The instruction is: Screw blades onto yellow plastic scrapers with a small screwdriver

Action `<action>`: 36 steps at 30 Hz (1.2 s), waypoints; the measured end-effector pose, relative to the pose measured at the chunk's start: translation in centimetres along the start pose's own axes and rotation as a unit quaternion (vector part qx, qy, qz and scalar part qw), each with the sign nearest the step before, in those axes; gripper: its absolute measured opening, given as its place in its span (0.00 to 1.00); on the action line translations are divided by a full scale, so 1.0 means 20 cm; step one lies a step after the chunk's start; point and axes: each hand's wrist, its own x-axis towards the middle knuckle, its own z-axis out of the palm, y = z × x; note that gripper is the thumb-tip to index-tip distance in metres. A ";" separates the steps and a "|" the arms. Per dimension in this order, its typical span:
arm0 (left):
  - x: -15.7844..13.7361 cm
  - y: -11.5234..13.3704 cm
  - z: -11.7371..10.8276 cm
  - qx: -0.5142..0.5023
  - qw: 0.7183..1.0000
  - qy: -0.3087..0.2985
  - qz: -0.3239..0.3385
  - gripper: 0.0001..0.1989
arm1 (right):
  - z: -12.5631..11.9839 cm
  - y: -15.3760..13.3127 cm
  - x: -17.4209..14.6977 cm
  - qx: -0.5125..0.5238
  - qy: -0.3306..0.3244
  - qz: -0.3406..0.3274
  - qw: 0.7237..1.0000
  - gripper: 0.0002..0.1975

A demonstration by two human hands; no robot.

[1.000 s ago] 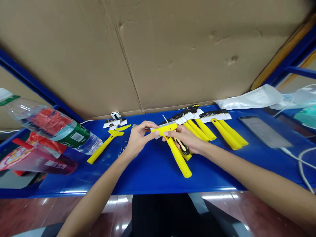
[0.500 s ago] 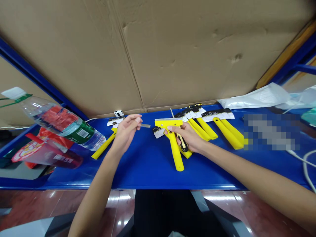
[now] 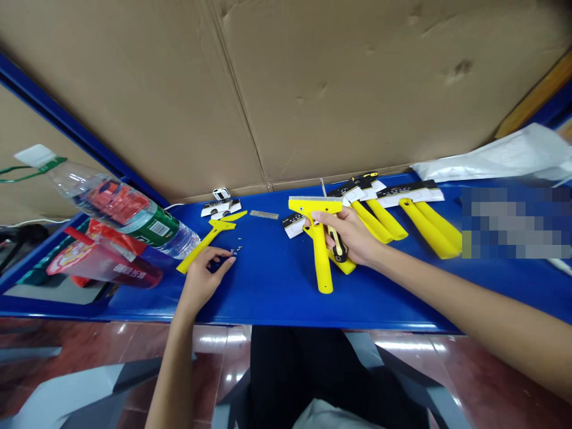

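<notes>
My right hand grips a yellow scraper by its neck, blade end away from me and handle toward me. A screwdriver with a black-and-yellow handle is tucked in the same hand, its shaft pointing up past the scraper. Low over the blue table, my left hand has thumb and fingers apart beside several tiny screws. Just beyond the screws lie a flat metal strip and a yellow scraper part. Another yellow scraper rests left of my left hand.
Several carded yellow scrapers lie to the right, near a white plastic bag. A water bottle and a red cup stand at left. A small white case sits by the cardboard wall.
My left hand has let go of the metal strip, now lying on the table, and has moved down and toward me to the screws. My right hand keeps its hold.
</notes>
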 end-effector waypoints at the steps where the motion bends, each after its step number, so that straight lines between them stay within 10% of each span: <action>1: 0.00 0.00 0.00 0.002 1.000 -0.001 0.003 0.14 | 0.00 0.00 0.00 -0.001 0.002 0.001 1.000 0.19; 9: 0.01 0.08 0.01 -0.097 0.993 0.060 -0.017 0.12 | -0.01 0.01 0.01 -0.034 -0.016 0.014 0.999 0.18; 16: 0.23 0.49 0.09 -0.229 0.963 0.093 0.105 0.06 | -0.01 0.02 0.01 -0.043 -0.033 0.034 0.998 0.20; 22: 0.45 0.81 0.30 -0.217 0.934 -0.087 0.270 0.05 | -0.01 0.01 0.02 -0.050 -0.034 0.039 0.997 0.20; 36: 0.44 0.77 0.48 -0.308 0.932 -0.115 0.155 0.07 | -0.02 0.02 0.02 -0.058 -0.087 0.080 0.991 0.16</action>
